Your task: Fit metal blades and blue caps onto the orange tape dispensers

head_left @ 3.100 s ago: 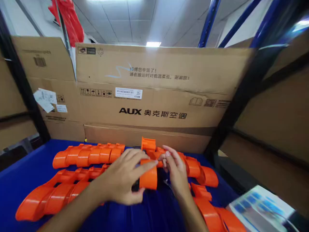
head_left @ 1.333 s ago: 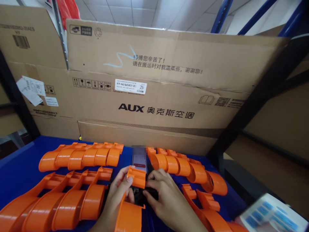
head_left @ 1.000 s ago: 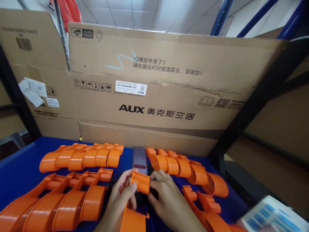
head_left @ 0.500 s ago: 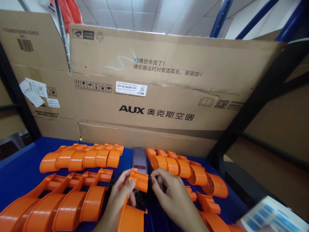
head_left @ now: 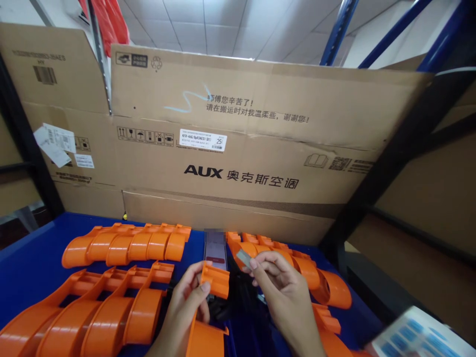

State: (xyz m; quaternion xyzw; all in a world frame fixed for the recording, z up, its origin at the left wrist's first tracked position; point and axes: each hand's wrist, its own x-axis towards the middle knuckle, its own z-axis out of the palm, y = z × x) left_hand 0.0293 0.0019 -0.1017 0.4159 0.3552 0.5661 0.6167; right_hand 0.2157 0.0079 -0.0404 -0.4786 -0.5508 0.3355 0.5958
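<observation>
My left hand point(head_left: 191, 292) grips an orange plastic part point(head_left: 215, 280) by its ribbed end, thumb on the near face. The part's wide curved section point(head_left: 206, 339) hangs below at the bottom edge. Raised to the right, my right hand point(head_left: 284, 292) pinches a small flat grey piece point(head_left: 244, 258) between thumb and fingers; it is thin and rectangular, and I cannot make out its exact kind. The two hands are apart. Between and below them lie dark items point(head_left: 240, 297), too dim to name.
Rows of like orange parts lie at the left point(head_left: 107, 317), back left point(head_left: 139, 246) and right point(head_left: 305, 270) on the blue surface point(head_left: 22, 253). A phone point(head_left: 215, 248) stands at the back. Behind is a cardboard wall point(head_left: 238, 148); a white-and-blue box point(head_left: 420, 334) sits lower right.
My right hand has risen and moved right, away from the orange part, and the small grey piece now shows in its fingers. My left hand holds nearly the same pose.
</observation>
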